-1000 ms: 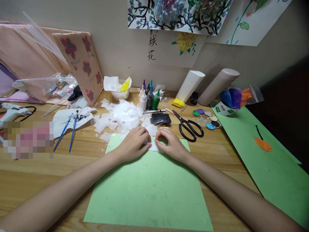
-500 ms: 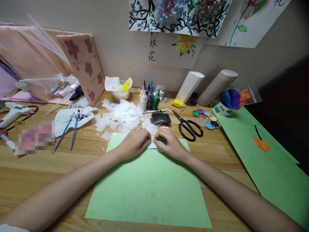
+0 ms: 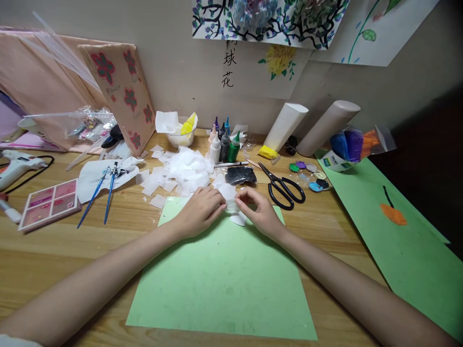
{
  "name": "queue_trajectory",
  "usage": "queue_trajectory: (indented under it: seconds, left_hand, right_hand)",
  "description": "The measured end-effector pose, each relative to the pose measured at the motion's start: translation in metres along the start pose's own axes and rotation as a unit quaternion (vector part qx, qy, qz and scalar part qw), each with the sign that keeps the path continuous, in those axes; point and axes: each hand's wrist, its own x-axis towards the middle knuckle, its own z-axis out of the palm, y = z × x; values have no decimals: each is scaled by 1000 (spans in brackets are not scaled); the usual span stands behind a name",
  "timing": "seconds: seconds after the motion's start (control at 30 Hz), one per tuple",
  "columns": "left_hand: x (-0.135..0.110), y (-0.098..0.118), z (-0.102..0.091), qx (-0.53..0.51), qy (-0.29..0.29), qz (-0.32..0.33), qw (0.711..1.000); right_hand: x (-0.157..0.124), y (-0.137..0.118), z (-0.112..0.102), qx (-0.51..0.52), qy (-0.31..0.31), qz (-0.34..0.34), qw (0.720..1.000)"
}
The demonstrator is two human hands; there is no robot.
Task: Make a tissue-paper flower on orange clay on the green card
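A small thin white piece of paper (image 3: pixel 230 206) is pinched between my two hands, over the far edge of a green sheet (image 3: pixel 224 279). My left hand (image 3: pixel 201 211) has its fingers closed on the left side of the piece. On its right side, the thumb and forefinger of my right hand (image 3: pixel 258 211) are pressed together. Another white scrap (image 3: pixel 238 219) lies on the green sheet just below the fingertips. Beyond my hands spreads a heap of cut white paper squares (image 3: pixel 188 168).
Black-handled scissors (image 3: pixel 285 188) lie right of the heap, near a black packet (image 3: pixel 240 175). Paint bottles (image 3: pixel 224 147) and a bowl (image 3: pixel 180 139) stand behind. Two paintbrushes (image 3: pixel 111 193) and a palette case (image 3: pixel 50 205) are at left. Another green sheet (image 3: pixel 412 250) lies at right.
My hands have moved slightly apart, with the thin paper now showing between the fingers. The white scrap below them is more exposed. The view has tilted slightly downward.
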Motion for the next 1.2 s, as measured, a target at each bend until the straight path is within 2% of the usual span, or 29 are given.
queue_trajectory:
  seconds: [0.1,0.2,0.33,0.43,0.57,0.7,0.87,0.93,1.1,1.2]
  left_hand:
    - [0,0,-2,-15,6,-6,1000]
    - [0,2,-3,-20,18,-18,999]
    - [-1,5,-4,-18,31,-30,999]
    - [-1,5,-4,-20,11,-32,999]
    - [1,2,-5,-67,5,-46,997]
    - [1,0,-5,-119,16,-84,989]
    - [0,1,-3,-83,7,-79,993]
    - [0,2,-2,-65,22,-82,994]
    - [-3,4,0,-3,128,-48,991]
    - [-3,6,1,39,127,-22,991]
  right_hand:
    - [2,-3,0,-31,-54,-13,998]
    - [2,-3,0,-41,-68,-17,997]
    - [2,0,2,16,-28,26,999]
    - [1,2,5,107,21,54,993]
    - [-1,2,8,160,4,62,985]
    - [-3,-2,8,112,-45,73,990]
    - [-3,-4,6,41,-63,60,995]
    - [-3,-4,6,43,-64,58,995]
    - [-1,-1,5,56,-47,44,996]
    - [-1,-2,5,56,-54,28,997]
